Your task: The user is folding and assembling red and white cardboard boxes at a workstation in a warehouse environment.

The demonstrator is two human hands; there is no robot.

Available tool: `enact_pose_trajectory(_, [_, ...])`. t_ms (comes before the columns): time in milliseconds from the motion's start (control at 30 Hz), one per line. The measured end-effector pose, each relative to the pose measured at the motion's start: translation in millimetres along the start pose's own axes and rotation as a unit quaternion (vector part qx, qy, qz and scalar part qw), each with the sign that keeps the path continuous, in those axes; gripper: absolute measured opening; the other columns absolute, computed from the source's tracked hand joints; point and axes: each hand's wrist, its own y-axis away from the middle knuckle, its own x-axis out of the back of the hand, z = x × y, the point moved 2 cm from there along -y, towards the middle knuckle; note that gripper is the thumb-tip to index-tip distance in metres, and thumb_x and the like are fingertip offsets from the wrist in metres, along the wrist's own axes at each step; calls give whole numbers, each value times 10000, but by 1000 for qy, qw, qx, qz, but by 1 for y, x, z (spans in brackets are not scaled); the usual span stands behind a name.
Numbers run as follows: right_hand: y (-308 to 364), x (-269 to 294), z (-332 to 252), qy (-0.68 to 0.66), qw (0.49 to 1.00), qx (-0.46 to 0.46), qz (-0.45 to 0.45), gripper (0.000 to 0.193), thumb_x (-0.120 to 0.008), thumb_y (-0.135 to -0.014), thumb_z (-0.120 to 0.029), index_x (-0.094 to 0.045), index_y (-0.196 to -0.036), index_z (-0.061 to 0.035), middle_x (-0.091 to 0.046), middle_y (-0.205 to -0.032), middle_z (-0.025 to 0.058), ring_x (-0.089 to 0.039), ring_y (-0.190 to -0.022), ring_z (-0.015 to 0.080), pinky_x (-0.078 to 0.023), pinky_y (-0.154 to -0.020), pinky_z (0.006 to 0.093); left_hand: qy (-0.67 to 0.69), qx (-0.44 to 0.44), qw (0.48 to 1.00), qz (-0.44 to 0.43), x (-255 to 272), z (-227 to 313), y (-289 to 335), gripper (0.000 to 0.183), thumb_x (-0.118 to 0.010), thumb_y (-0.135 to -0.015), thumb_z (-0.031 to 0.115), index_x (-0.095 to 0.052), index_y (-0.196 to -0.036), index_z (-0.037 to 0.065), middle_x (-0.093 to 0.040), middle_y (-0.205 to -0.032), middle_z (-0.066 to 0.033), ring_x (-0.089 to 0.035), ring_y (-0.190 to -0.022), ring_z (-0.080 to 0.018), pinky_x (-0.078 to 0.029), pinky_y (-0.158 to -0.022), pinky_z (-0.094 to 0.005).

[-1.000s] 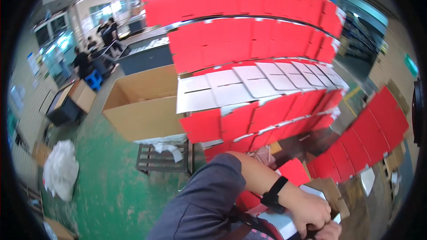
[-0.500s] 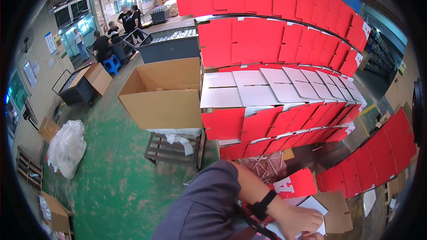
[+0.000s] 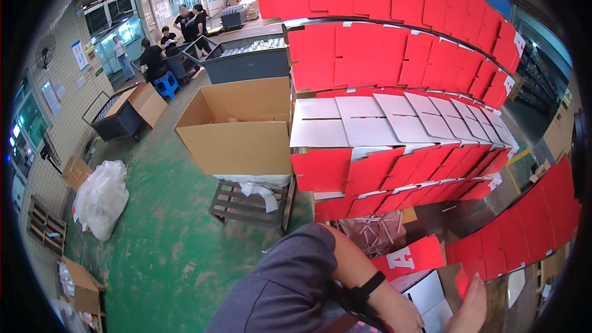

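red card sheets (image 3: 394, 68) stacked in rows, white box (image 3: 431, 299) below; left hand (image 3: 404, 314) cut off, grip untellable; right hand (image 3: 472, 305) flat, fingers together.

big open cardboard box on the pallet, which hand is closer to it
Left. The left hand is at the lower edge, on the side towards the cardboard box; the right hand is farther right, farther from it.
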Motion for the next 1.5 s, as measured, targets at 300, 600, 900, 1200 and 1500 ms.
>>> enact_pose_trajectory(300, [22,31,4,-379,849,-156,-332,702,-676,-860,-206,-367,-1446,28,-447,-1407,286,-427,-1310,424,-342,-1096,475,77,52,996,-12,-8,3,-4,405,-644,-894,401,-635,-1071,36,-634,-1087,-147,-611,-970,-260,-483,-798,-414])
enact_pose_trajectory(600, [58,-36,-36,-127,974,73,-172,737,-580,-874,-189,-248,-1513,-29,-238,-1570,193,-252,-1430,387,-190,-1153,552,125,118,984,-38,13,9,13,318,-654,-913,346,-668,-994,38,-660,-1009,-129,-631,-899,-218,-494,-756,-371])
enact_pose_trajectory(900, [138,38,3,-620,728,-266,-125,386,-620,-915,-170,-525,-1254,-14,-614,-1089,101,-592,-859,172,-490,-733,276,229,80,955,168,66,83,50,242,-664,-926,281,-685,-954,42,-683,-913,-95,-644,-833,-176,-502,-724,-338])
enact_pose_trajectory(1200, [135,-3,7,-525,849,-53,-44,243,-668,-903,-162,-681,-1085,-2,-522,-1042,133,-521,-869,224,-432,-764,326,-110,15,967,230,60,51,61,305,-663,-883,376,-679,-941,78,-612,-844,-90,-622,-791,-272,-482,-690,-404])
enact_pose_trajectory(1500, [171,-83,-2,-598,707,-352,134,282,-617,-915,-159,-630,-1142,7,-587,-1096,215,-574,-996,327,-464,-854,420,43,104,879,464,-27,-71,41,887,-715,-749,557,-375,-1391,50,-562,-1115,-222,-559,-996,-357,-473,-844,-429])
